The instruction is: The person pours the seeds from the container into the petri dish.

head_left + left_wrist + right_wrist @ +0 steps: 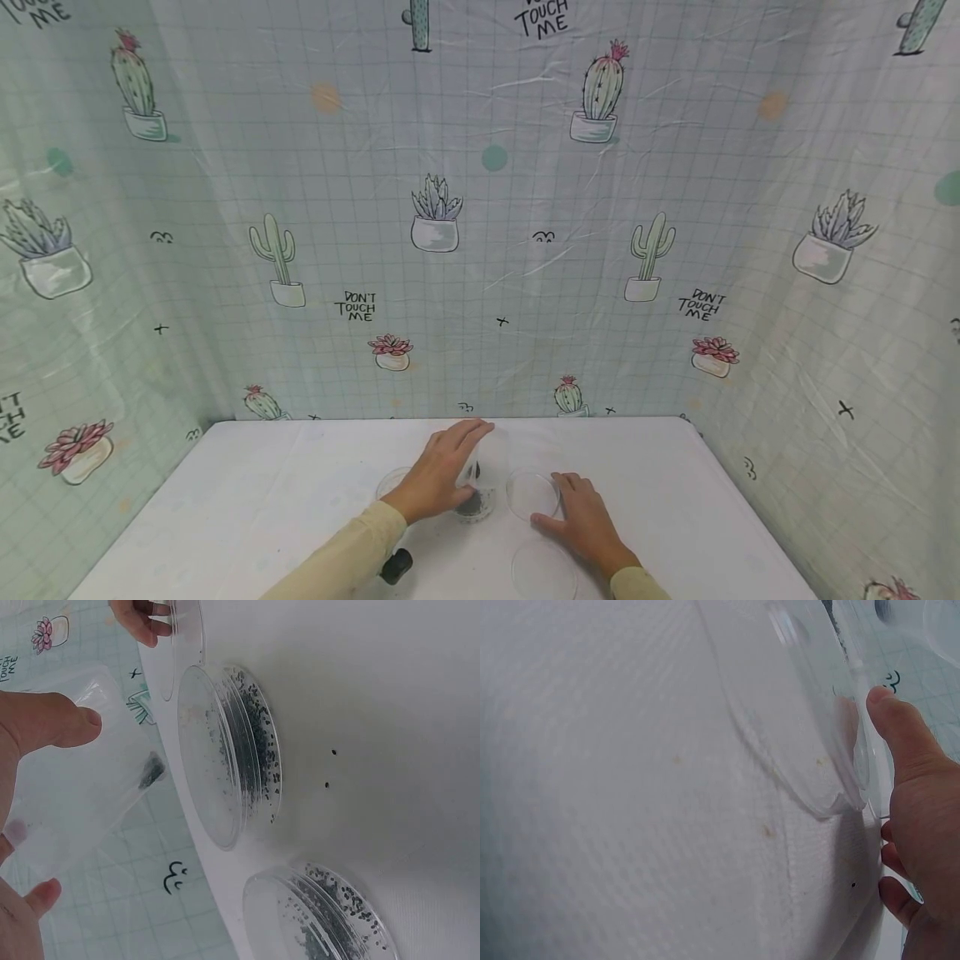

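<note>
My left hand (438, 475) grips a clear plastic bag (97, 787) above the table, with small dark grains (152, 771) gathered in its lower corner. Beneath it stands a round clear dish (474, 507) holding dark grains. Another dish with grains (315, 922) appears lower in the left wrist view; the left hand partly covers one dish (390, 483) in the head view. My right hand (588, 521) rests beside a clear dish (532, 497), thumb and fingers spread around its right side. Whether they touch its rim, I cannot tell.
A further clear dish (543, 573) lies at the front, left of the right forearm. Two loose grains (330, 769) lie on the white table (645, 450). Under the left sleeve is a black object (396, 567). Cactus-print curtains (480, 275) hang behind the table.
</note>
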Action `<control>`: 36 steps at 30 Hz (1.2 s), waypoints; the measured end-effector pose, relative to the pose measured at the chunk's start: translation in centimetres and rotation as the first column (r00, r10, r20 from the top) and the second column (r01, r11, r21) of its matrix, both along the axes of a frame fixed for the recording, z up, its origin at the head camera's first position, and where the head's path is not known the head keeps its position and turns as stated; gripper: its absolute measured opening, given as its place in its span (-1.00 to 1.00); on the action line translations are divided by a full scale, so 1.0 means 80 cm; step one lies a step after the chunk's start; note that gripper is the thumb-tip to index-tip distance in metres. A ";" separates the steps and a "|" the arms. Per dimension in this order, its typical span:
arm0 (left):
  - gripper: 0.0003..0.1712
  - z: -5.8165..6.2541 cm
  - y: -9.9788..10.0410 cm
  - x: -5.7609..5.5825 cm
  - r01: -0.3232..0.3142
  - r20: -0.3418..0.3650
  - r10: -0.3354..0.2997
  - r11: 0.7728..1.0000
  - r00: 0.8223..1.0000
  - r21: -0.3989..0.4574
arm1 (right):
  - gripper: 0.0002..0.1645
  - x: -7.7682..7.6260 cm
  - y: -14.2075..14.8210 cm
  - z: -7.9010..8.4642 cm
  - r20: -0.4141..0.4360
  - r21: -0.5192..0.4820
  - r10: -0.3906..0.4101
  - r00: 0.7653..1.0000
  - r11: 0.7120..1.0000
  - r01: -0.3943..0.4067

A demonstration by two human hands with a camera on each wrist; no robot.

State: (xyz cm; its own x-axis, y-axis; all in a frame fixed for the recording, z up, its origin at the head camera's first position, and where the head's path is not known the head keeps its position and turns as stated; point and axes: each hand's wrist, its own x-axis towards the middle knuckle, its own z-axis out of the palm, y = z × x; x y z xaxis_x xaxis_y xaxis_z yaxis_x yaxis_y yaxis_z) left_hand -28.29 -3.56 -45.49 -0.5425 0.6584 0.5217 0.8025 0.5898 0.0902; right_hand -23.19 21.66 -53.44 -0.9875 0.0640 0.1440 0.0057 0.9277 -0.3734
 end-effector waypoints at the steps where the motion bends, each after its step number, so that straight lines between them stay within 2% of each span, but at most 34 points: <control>1: 0.20 0.000 0.001 0.000 0.001 0.000 -0.001 1.000 1.000 -0.002 | 0.04 0.000 0.000 0.000 0.001 0.000 0.000 1.000 1.000 0.000; 14: 0.18 -0.001 0.010 0.001 0.040 0.017 -0.040 0.999 0.999 -0.020 | 0.03 0.000 0.001 0.001 -0.015 0.003 0.007 1.000 1.000 -0.007; 21: 0.17 -0.005 0.016 0.000 0.023 0.023 -0.022 0.997 1.000 -0.071 | 0.04 0.000 0.000 0.001 -0.011 0.005 0.004 1.000 1.000 -0.004; 27: 0.21 -0.006 0.019 0.002 0.033 -0.022 -0.036 0.994 0.999 -0.100 | 0.04 0.000 0.000 0.000 -0.024 0.012 0.010 1.000 1.000 -0.010; 36: 0.22 -0.006 0.026 0.001 0.038 -0.042 -0.043 0.991 0.998 -0.126 | 0.04 0.001 0.000 0.002 -0.014 0.009 0.003 1.000 1.000 -0.003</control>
